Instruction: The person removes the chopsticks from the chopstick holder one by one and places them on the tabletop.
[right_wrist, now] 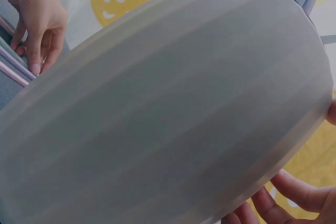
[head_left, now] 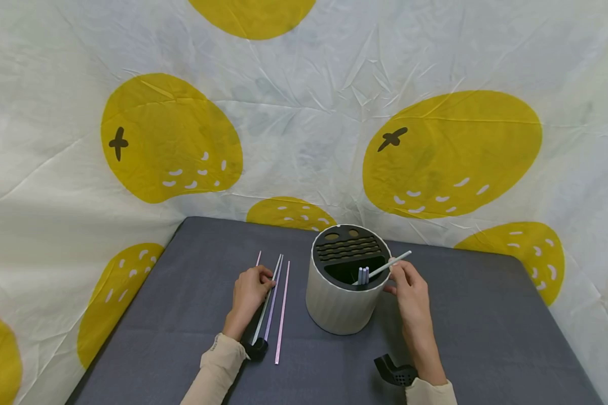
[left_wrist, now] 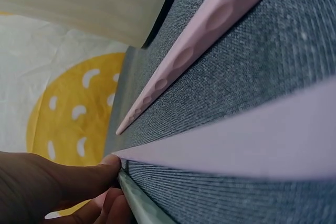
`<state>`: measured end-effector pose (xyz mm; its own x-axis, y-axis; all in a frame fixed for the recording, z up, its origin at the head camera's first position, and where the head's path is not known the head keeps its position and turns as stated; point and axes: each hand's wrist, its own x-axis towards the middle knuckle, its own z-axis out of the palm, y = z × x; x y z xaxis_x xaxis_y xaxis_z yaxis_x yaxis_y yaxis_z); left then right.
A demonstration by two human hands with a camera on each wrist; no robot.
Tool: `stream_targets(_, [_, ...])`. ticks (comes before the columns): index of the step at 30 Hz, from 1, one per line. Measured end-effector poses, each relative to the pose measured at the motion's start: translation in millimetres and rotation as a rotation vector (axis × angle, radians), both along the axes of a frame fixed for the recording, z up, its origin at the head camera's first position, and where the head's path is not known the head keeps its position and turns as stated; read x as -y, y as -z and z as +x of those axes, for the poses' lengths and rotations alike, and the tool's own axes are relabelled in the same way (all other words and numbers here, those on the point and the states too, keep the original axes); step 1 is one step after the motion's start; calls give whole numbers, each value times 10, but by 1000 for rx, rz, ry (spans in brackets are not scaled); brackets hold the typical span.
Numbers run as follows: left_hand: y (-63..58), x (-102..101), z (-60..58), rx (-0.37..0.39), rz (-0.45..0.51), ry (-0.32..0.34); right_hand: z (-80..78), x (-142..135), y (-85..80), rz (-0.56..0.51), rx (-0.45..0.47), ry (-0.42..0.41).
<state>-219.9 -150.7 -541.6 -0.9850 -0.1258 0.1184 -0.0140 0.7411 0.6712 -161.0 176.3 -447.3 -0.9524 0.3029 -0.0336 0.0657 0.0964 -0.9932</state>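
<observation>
A white ribbed holder (head_left: 336, 304) with a black slotted lid (head_left: 347, 250) stands upright on the dark table. Several pale chopsticks (head_left: 363, 275) poke up from its front opening. Another, a pale green chopstick (head_left: 400, 257), slants out over the right rim. My right hand (head_left: 410, 292) rests its fingertips on the holder's right side, close under that chopstick. To the holder's left, my left hand (head_left: 252, 289) pinches a green chopstick (left_wrist: 142, 200) and a lilac chopstick (left_wrist: 236, 145) near their narrow ends. Beside them lies a pink chopstick (head_left: 282, 315).
Another pink chopstick (head_left: 258, 257) shows partly behind my left hand. The grey-blue table (head_left: 152, 337) meets a pale cloth (head_left: 304, 146) printed with yellow fruit at the back. Black wrist devices (head_left: 395, 374) hang at both sleeves.
</observation>
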Motion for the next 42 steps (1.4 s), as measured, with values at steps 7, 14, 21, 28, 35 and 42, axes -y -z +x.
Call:
stream_targets(7, [-23, -18, 19, 11, -26, -9, 1, -4, -1, -7, 11, -1])
stream_targets(14, [-46, -25, 33, -20, -51, -29, 5, 7, -7, -3, 16, 3])
stream_targets(21, [-245, -77, 61, -108, -42, -37, 8, 1, -11, -28, 8, 2])
stream_targets(28, [-597, -169, 171, -257, 160, 55, 4, 3, -21, -21, 13, -2])
stream_targets(35, [-974, -291, 319, -335, 372, 153, 8, 6, -11, -2, 20, -9])
stream_targets(42, [-1235, -452, 428, -422, 428, 429, 10, -7, -14, -8, 9, -8])
